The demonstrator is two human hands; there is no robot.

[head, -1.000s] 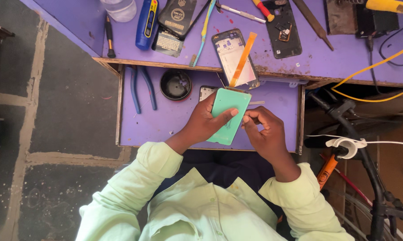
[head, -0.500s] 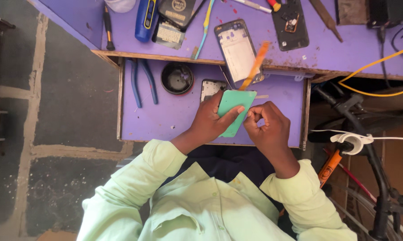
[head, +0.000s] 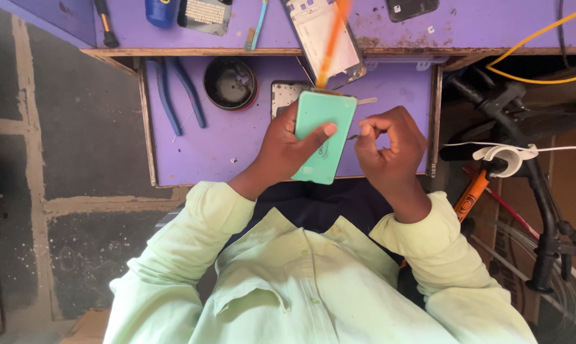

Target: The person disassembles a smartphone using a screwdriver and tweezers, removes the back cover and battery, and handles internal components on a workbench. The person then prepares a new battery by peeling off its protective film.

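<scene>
Head view, single entry. I am logging a left hand (head: 281,150) wrapping a mint-green phone (head: 323,137) from its left edge, thumb lying across the back panel, remaining fingers curling behind and out of sight. I am noting the phone hanging tilted over the open purple drawer (head: 192,146), just in front of the chest.

I am logging a right hand (head: 390,143) sitting just right of the phone, fingers curling tight together and pinching a thin metal tool (head: 353,136), whose tip is meeting the phone's right edge.

Items lying beyond the fingertips: a bare phone frame (head: 286,95) partly hidden behind the green phone, a round black dish (head: 230,83) further left, blue-handled pliers (head: 179,92) at the drawer's left side. Above those, on the purple bench (head: 466,28), an opened phone chassis (head: 326,35) with a blurred orange pry stick (head: 331,41) crossing it.

Handling judgement: I am recommending keeping the left thumb pressing flat so the panel cannot twist, and working the tip shallowly along the seam, levering gently rather than stabbing.
</scene>
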